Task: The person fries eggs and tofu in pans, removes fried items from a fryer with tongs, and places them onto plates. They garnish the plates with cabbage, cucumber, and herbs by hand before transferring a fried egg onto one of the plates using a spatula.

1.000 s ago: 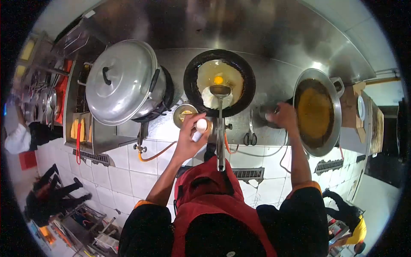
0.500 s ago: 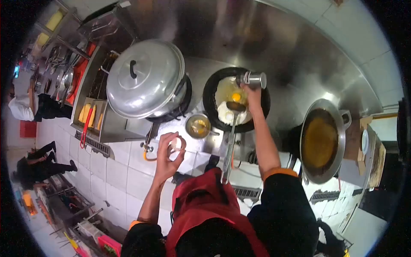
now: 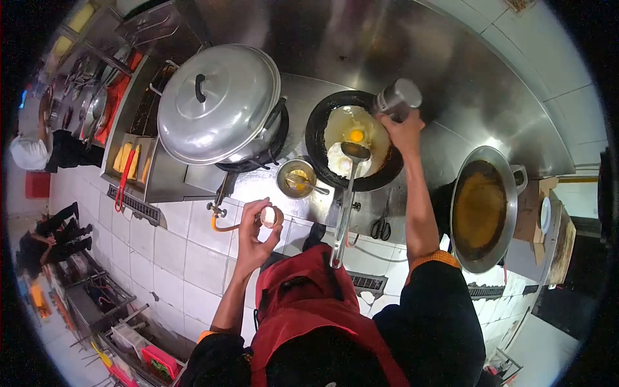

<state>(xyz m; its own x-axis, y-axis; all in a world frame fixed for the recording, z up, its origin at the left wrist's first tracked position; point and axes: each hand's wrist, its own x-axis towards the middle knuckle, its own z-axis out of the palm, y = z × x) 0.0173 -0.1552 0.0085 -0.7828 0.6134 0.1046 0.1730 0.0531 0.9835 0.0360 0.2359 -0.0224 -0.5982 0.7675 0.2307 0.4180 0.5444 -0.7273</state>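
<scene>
The right hand [image 3: 405, 132] has its grip closed round a metal shaker [image 3: 398, 98], tilted above the far rim of the black wok [image 3: 318, 126]. The egg yolk [image 3: 356, 135] lies just beside it, nearer the person. The left hand [image 3: 253, 235], well apart at the worktop [image 3: 258, 187] edge, pinches an eggshell [image 3: 269, 216]
</scene>
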